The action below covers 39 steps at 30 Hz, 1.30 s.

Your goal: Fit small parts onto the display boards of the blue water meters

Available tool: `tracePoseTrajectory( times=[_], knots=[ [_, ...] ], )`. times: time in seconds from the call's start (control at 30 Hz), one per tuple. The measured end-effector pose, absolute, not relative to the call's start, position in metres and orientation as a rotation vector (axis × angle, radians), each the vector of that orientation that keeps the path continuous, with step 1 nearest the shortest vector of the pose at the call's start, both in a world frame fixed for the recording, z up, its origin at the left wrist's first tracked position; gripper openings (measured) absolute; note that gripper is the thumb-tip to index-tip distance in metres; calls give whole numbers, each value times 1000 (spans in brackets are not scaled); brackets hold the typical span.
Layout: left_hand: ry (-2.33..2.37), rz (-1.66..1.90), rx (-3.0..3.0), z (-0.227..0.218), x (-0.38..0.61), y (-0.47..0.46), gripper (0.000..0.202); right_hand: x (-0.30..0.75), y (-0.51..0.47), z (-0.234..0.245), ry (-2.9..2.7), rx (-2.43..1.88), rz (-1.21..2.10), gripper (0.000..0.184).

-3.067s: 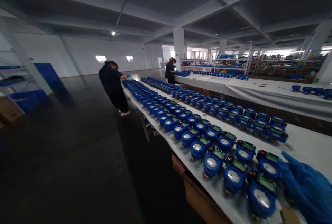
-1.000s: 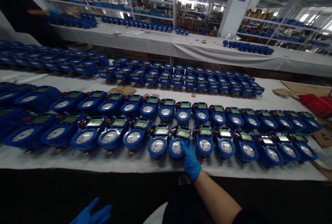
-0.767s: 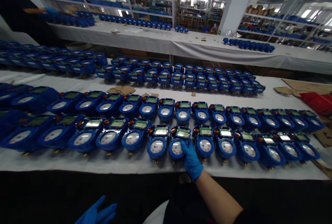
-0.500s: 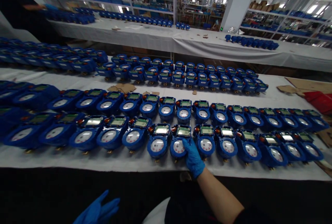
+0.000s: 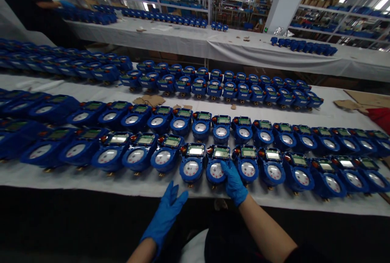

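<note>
Firstly, your right hand (image 5: 236,184) touched a near-row meter (image 5: 216,170), seemingly steadying it, clamping untellable; secondly, your left hand (image 5: 164,215), fingers apart, seemingly needed a farther reach next.

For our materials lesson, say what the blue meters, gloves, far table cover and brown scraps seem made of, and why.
Meters: hard, semi-gloss plastic or painted metal, by the moulded shape and highlights; which is unclear.
Gloves: thin rubber-like material, perhaps nitrile, as they cling and wrinkle.
Cover: matte cloth or plastic sheet, judging by draped folds.
Scraps: probably cardboard, being flat, dull and ragged-edged.
</note>
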State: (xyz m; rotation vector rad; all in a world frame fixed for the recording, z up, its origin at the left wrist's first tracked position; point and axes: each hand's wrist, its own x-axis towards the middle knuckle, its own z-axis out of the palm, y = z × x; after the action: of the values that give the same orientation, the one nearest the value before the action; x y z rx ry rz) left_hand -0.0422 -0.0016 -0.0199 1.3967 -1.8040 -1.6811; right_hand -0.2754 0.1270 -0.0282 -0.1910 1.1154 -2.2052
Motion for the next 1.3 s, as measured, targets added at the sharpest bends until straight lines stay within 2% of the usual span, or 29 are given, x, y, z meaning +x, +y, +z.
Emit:
tracePoseTrajectory(
  times=[0.1,0.23,0.33,0.4,0.5,0.57,0.77,1.07,1.3],
  knots=[
    [-1853,-1608,1335,-30,-74,0,124,-275,129,-30,1120,-182,-2198,52],
    [-1969,-1379,1283,-25,-96,4,128,-273,131,-27,1147,-186,-2199,52],
    [-1943,-1335,1291,-23,-104,8,130,-266,132,-22,1164,-206,-2229,55],
    [-1893,-1358,1295,-28,-107,8,130,-258,134,-20,1205,-207,-2239,62],
    [-1798,-1404,1218,-41,-112,5,128,-245,137,-20,1340,-128,-2228,86],
    [-1736,-1450,1109,-50,-116,2,127,-239,137,-20,1402,-92,-2221,94],
    [-1634,-1549,986,-62,-123,-9,127,-238,135,-12,1369,-129,-2203,82],
    [-1630,-1505,945,-63,-130,-16,126,-242,129,-21,1249,-25,-2233,81],
    [-1635,-1487,902,-60,-135,-16,122,-248,124,-15,1216,-117,-2261,77]
  ],
)
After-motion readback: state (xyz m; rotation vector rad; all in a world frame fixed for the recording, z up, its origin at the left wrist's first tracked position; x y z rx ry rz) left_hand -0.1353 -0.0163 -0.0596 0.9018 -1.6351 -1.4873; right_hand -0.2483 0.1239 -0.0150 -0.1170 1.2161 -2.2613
